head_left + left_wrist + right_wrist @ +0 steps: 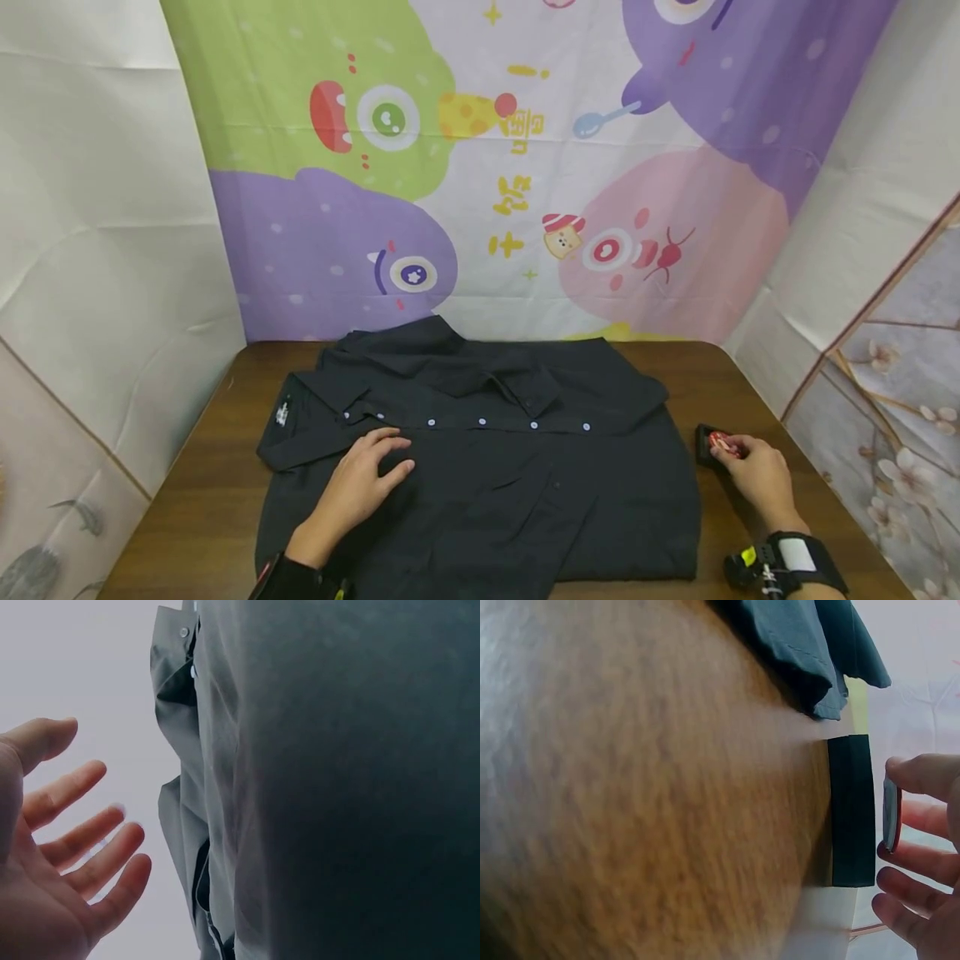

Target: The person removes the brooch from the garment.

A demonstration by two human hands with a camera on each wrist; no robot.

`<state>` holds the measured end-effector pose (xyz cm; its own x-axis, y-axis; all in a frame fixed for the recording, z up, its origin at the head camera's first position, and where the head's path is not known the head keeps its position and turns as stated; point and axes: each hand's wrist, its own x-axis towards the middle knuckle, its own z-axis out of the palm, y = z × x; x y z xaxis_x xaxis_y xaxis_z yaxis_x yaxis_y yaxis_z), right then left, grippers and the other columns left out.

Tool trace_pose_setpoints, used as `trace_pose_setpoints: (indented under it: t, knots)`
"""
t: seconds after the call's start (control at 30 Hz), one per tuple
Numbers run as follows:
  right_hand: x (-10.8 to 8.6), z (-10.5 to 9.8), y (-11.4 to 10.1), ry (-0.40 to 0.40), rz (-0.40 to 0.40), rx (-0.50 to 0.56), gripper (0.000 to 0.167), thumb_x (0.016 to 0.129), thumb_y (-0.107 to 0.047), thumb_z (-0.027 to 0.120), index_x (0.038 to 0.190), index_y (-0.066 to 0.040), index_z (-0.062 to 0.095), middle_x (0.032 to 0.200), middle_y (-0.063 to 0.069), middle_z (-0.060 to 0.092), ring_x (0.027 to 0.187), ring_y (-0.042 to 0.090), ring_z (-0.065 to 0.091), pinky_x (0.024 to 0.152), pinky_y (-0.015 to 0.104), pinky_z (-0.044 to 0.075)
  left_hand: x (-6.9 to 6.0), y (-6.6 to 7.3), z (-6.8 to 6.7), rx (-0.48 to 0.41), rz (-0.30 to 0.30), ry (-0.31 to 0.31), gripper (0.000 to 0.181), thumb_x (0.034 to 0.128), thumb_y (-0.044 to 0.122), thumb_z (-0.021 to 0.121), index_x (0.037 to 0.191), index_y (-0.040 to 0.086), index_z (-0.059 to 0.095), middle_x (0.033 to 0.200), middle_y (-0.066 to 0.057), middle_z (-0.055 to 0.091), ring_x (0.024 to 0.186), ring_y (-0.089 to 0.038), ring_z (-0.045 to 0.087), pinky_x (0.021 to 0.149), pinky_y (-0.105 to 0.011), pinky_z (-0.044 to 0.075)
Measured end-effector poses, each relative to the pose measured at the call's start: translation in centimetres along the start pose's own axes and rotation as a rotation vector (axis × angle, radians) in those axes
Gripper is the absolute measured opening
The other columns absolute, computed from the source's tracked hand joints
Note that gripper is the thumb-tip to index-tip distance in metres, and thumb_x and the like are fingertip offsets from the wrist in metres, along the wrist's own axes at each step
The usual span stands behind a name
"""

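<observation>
A black button-up shirt (480, 483) lies spread on the table, its collar side at the back and a row of pale buttons across it. Over its left part hovers my left hand (360, 479), fingers loosely spread and holding nothing; the left wrist view shows this hand (67, 847) apart from the cloth. To the right of the shirt, my right hand (761, 475) pinches a small flat red disc (726, 445), possibly a badge, between thumb and fingers. Seen edge-on in the right wrist view, the disc (892, 814) has a greyish back and stands just above a black box (852, 811).
The brown wooden table (202, 475) has rounded back corners. Behind it hangs a cartoon-printed cloth (480, 167), with pale draped sheets (97, 167) at the sides. One short sleeve (300, 425) is folded over on the left, with a white label visible.
</observation>
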<state>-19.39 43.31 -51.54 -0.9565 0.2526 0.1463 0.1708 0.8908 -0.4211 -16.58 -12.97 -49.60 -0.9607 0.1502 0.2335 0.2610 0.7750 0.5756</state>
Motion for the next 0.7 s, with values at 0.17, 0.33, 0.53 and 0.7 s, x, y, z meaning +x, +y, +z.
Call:
trace_pose_setpoints:
  t: [0.17, 0.33, 0.53, 0.7]
  knots:
    - [0.16, 0.27, 0.2, 0.045, -0.064, -0.048, 0.04, 0.082, -0.019, 0.074, 0.106, 0.013, 0.065, 0.105, 0.037, 0.064, 0.087, 0.051, 0.06, 0.071, 0.058, 0.046, -0.1, -0.16, 0.05, -0.012, 0.007, 0.056, 0.028, 0.0858, 0.023, 0.075, 0.111, 0.009, 0.071, 0.141, -0.017, 0.049, 0.12, -0.035, 0.055, 0.095, -0.055, 0.048]
    - [0.32, 0.51, 0.43, 0.046, -0.069, -0.077, 0.042, 0.082, -0.02, 0.074, 0.106, 0.013, 0.065, 0.103, 0.036, 0.064, 0.084, 0.049, 0.06, 0.068, 0.056, 0.045, -0.13, -0.13, -0.07, -0.01, 0.008, 0.068, 0.027, 0.0857, 0.021, 0.075, 0.11, 0.009, 0.071, 0.141, -0.018, 0.049, 0.12, -0.036, 0.056, 0.094, -0.056, 0.048]
    - [0.45, 0.37, 0.31, 0.012, -0.051, -0.08, 0.042, 0.083, -0.022, 0.073, 0.108, 0.011, 0.065, 0.106, 0.036, 0.064, 0.085, 0.049, 0.059, 0.068, 0.056, 0.045, -0.17, -0.14, -0.01, -0.007, -0.004, 0.056, 0.027, 0.086, 0.023, 0.074, 0.11, 0.01, 0.071, 0.139, -0.017, 0.051, 0.122, -0.036, 0.054, 0.096, -0.056, 0.048]
    - [0.57, 0.22, 0.23, -0.015, -0.04, -0.088, 0.044, 0.084, -0.025, 0.072, 0.108, 0.012, 0.065, 0.105, 0.035, 0.064, 0.086, 0.048, 0.058, 0.07, 0.055, 0.045, -0.17, -0.17, -0.04, -0.006, 0.0, 0.066, 0.026, 0.0859, 0.022, 0.074, 0.109, 0.011, 0.072, 0.138, -0.015, 0.052, 0.122, -0.035, 0.054, 0.095, -0.056, 0.048]
